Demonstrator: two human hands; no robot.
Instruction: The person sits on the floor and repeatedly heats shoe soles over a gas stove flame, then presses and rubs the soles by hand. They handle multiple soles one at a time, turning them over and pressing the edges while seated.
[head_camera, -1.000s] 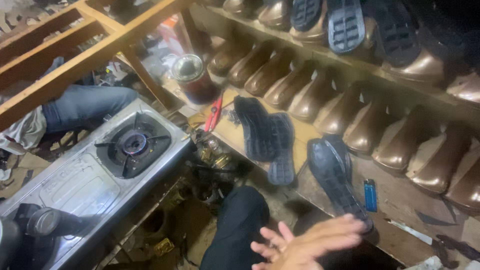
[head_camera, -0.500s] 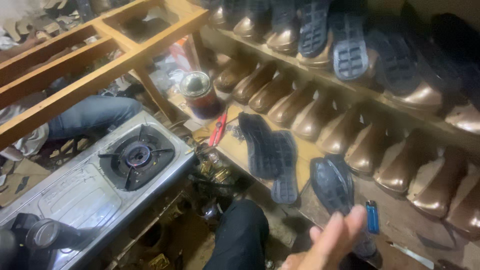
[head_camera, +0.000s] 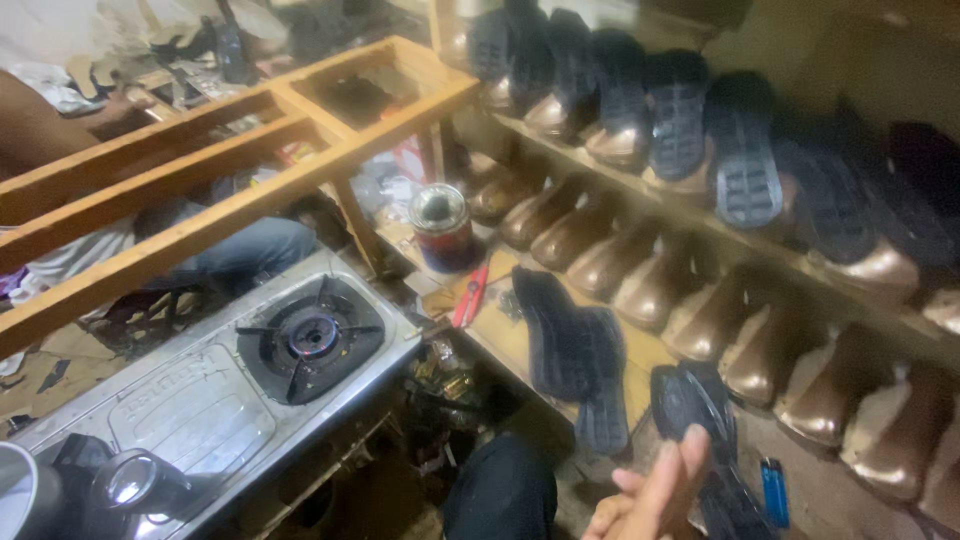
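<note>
My right hand (head_camera: 655, 492) rises from the bottom edge, fingers loosely apart and holding nothing. Its fingertips sit right beside a black rubber shoe sole (head_camera: 690, 400) lying on the wooden bench; I cannot tell whether they touch it. A second pair of black soles (head_camera: 575, 345) lies to the left on the same bench. A blue lighter (head_camera: 775, 492) lies just right of the hand. My dark-trousered knee (head_camera: 500, 490) is below. My left hand is out of view.
Rows of brown shoe lasts (head_camera: 640, 280), several capped with black soles, fill the shelves at right. A steel gas stove (head_camera: 200, 410) has a lit burner (head_camera: 312, 338). A tin can (head_camera: 440, 225), red cutter (head_camera: 470, 295), wooden frame (head_camera: 230, 200) and another person's jeans (head_camera: 245, 250) are left.
My right hand has drawn its spread fingers together and shifted right toward the black sole. The view has swung so the shelves sit higher and the stove nearer.
</note>
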